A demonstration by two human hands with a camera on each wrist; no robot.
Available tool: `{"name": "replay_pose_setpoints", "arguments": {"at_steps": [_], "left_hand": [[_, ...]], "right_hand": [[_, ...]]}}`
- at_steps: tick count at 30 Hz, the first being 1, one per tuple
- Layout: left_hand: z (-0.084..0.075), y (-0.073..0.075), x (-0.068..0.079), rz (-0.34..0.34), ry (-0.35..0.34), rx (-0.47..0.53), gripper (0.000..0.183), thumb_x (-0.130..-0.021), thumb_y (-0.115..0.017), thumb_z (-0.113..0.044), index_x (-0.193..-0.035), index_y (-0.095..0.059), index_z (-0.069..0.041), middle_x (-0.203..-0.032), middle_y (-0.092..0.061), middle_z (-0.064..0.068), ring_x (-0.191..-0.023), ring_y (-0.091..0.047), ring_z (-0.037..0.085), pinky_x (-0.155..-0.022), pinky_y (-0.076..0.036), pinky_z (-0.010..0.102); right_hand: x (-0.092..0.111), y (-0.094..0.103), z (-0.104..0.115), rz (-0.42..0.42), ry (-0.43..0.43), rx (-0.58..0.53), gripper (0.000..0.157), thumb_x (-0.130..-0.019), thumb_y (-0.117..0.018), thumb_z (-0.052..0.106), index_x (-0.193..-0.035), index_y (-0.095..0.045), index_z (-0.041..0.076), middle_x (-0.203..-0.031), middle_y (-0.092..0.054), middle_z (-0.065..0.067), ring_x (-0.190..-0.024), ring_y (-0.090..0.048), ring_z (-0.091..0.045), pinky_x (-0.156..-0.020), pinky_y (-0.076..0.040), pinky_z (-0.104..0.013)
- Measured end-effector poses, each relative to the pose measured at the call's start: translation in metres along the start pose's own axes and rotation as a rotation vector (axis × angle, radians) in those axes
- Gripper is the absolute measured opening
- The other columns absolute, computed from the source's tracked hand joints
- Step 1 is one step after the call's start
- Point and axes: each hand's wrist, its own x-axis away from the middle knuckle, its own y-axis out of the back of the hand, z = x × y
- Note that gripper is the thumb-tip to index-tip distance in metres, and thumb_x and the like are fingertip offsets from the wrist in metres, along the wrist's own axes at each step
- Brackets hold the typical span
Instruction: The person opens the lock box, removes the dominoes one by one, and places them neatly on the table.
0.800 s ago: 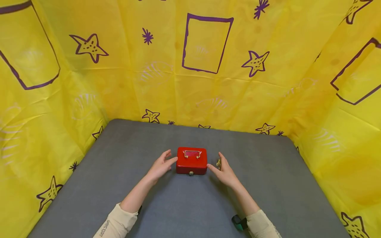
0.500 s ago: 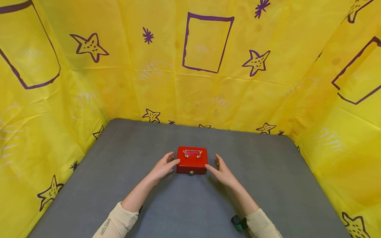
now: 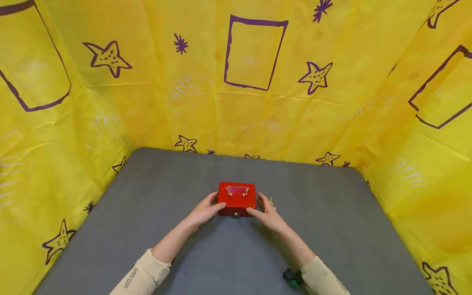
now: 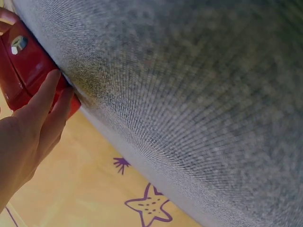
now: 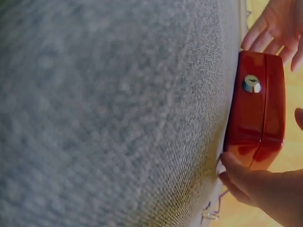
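A small red cash box (image 3: 236, 200) sits on the grey table, lid down, with a folding handle on top and a round lock (image 5: 252, 83) on its front. My left hand (image 3: 203, 211) is at its left side, thumb by the front corner. Straight fingers (image 4: 43, 97) reach along the box's side in the left wrist view. My right hand (image 3: 271, 216) lies against the right side, thumb at the front edge, fingertips (image 5: 232, 162) at the lower corner. Brass-coloured keys (image 3: 272, 203) lie just beyond the right hand, partly hidden by it.
The grey table (image 3: 177, 176) extends around the box on every side. Yellow cloth (image 3: 250, 114) printed with purple starfish and frames hangs behind it and at both sides. A dark band (image 3: 292, 278) shows at the right sleeve.
Both hands have moved inward to the box's sides, and the thumbs have come to its front corners. The box stays in place, its lid down.
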Motion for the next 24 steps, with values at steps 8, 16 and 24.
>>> {"name": "replay_pose_setpoints", "arguments": {"at_steps": [8,16,24], "left_hand": [[0.0016,-0.0015,-0.0011,-0.024,-0.013,-0.039,0.066,-0.094,-0.064,-0.021,-0.146,-0.034,0.004,-0.140,-0.048,0.023,-0.122,-0.051,0.037,-0.099,-0.044,0.050],[0.0002,-0.0011,-0.0017,-0.031,-0.026,-0.021,0.064,-0.094,-0.063,-0.019,-0.147,-0.033,0.004,-0.141,-0.047,0.024,-0.123,-0.051,0.038,-0.099,-0.045,0.049],[0.0023,0.0010,-0.0026,0.001,-0.033,-0.037,0.067,-0.093,-0.066,-0.022,-0.147,-0.035,0.002,-0.141,-0.047,0.022,-0.119,-0.053,0.037,-0.095,-0.048,0.048]], "right_hand": [[-0.0031,-0.0072,-0.0014,0.014,0.008,-0.119,0.084,-0.090,-0.069,0.029,-0.151,-0.020,-0.001,-0.154,-0.029,-0.023,-0.138,-0.032,-0.041,-0.105,-0.036,-0.055],[-0.0075,-0.0097,-0.0015,-0.008,0.001,-0.127,0.084,-0.089,-0.071,0.028,-0.151,-0.022,0.000,-0.151,-0.034,-0.022,-0.134,-0.036,-0.040,-0.104,-0.038,-0.055],[-0.0099,-0.0073,-0.0020,0.005,0.024,-0.109,0.085,-0.086,-0.074,0.023,-0.151,-0.024,0.002,-0.149,-0.037,-0.020,-0.128,-0.044,-0.037,-0.099,-0.044,-0.053]]}}
